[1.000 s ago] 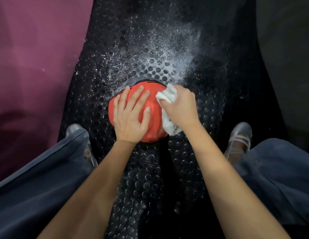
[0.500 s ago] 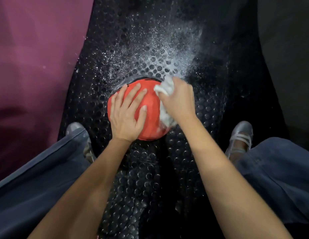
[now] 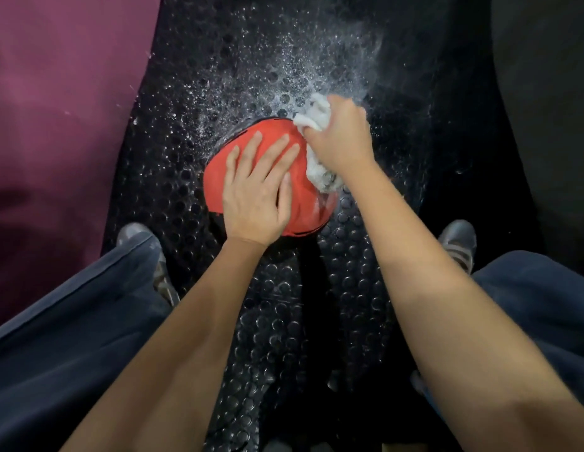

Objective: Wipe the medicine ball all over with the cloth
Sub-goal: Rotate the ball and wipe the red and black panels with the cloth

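A red medicine ball (image 3: 303,203) with thin black seams sits on the black studded floor mat (image 3: 218,93) between my feet. My left hand (image 3: 258,190) lies flat on the ball's top and near side, fingers spread and straight. My right hand (image 3: 341,141) grips a bunched white cloth (image 3: 311,117) and presses it against the ball's far right side. Part of the cloth hangs out below the hand along the ball's right edge. The ball's underside is hidden.
White droplets or powder speckle the mat (image 3: 284,70) beyond the ball. A maroon surface (image 3: 55,109) borders the mat on the left, a dark one on the right. My shoes (image 3: 457,243) and dark trouser legs (image 3: 72,321) flank the ball.
My right hand has slid the cloth from the ball's right side up toward its far edge. The left hand has stayed on top of the ball.
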Motion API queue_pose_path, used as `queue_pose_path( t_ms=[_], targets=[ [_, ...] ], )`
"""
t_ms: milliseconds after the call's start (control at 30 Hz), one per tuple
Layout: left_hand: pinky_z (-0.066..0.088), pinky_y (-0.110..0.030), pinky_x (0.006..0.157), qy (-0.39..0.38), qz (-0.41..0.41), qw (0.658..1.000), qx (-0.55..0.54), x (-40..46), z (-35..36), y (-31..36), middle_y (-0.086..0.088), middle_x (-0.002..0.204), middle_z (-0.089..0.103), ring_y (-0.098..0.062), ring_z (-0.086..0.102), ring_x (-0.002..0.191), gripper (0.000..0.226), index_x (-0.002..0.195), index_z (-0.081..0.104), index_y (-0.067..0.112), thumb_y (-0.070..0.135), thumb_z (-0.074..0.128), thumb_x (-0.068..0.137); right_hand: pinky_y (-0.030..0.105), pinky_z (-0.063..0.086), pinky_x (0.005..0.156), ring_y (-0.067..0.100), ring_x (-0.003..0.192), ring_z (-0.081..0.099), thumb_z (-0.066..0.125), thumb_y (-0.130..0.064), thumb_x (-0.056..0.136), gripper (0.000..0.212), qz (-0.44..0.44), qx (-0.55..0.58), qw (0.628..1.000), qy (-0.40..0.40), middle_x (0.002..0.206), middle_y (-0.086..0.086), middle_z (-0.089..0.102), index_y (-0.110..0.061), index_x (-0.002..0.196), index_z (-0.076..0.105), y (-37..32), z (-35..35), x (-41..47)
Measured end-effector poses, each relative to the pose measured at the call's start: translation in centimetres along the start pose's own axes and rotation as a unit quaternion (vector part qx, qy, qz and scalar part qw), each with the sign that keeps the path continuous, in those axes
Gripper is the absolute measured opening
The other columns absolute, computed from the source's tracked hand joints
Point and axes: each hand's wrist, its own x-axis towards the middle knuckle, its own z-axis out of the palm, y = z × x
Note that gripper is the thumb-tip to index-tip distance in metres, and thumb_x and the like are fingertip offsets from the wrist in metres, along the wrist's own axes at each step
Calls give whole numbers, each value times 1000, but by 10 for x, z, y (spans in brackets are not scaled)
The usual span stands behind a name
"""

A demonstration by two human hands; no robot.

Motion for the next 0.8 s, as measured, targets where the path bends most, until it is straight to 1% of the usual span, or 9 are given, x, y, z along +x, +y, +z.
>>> queue_pose_path(
  t_ms=[100,200,233,300,367,467,567,667,800],
  targets=[
    [24,-46,115,14,-8,1000,-9,-6,-2,-5,1,138,57,-28,41,136,42,131,60,17,22,36,97,32,43,69,23,82,54,64,-20,84,26,4,57,997,44,92,10,62,-2,102,60,8,7,-44],
    [27,-49,113,27,-27,999,-6,-4,-2,-9,1,138,57,-28,41,136,41,131,60,17,21,37,97,34,49,76,26,90,61,65,-18,82,35,-23,90,993,76,102,11,66,-3,113,61,12,17,-83],
    [27,-50,113,28,-30,999,-5,-3,-2,-9,1,138,56,-28,41,136,41,132,60,17,22,37,97,35,49,76,26,89,61,66,-18,82,34,-26,95,992,84,102,11,66,-2,111,61,11,18,-83],
    [27,-50,113,24,-26,999,3,-5,-1,-7,0,139,56,-29,41,136,42,132,59,16,23,37,98,35,45,69,27,81,57,68,-20,83,27,-18,84,993,81,96,14,65,1,99,60,6,15,-66],
    [26,-49,113,21,-30,999,9,-6,1,-3,1,139,56,-29,40,136,42,133,59,17,24,37,98,40,45,70,31,84,58,67,-24,85,23,-17,46,997,67,95,15,64,-4,92,56,-1,10,-41],
    [25,-48,113,22,-52,998,3,-2,3,-1,2,138,57,-28,41,136,42,132,60,18,24,36,97,44,48,76,28,87,59,65,-20,85,26,-8,69,994,86,98,13,64,-1,102,59,3,13,-43],
    [25,-48,114,27,-64,998,-4,6,2,-2,2,137,58,-28,42,135,42,130,61,18,23,37,96,40,50,81,24,91,59,66,-16,83,33,13,112,988,105,101,10,65,-3,113,60,14,20,-88],
    [21,-46,115,30,-82,996,-14,5,3,-1,2,138,57,-27,41,136,42,131,60,19,24,36,97,41,50,79,23,87,59,69,-15,81,36,7,113,987,110,97,9,64,-2,113,60,17,24,-101],
    [21,-47,114,26,-101,994,-14,2,1,-1,1,140,55,-29,39,137,44,133,59,17,26,33,98,40,48,75,21,79,53,69,-16,82,29,-12,104,987,119,95,13,64,3,102,60,1,22,-56]
  ],
)
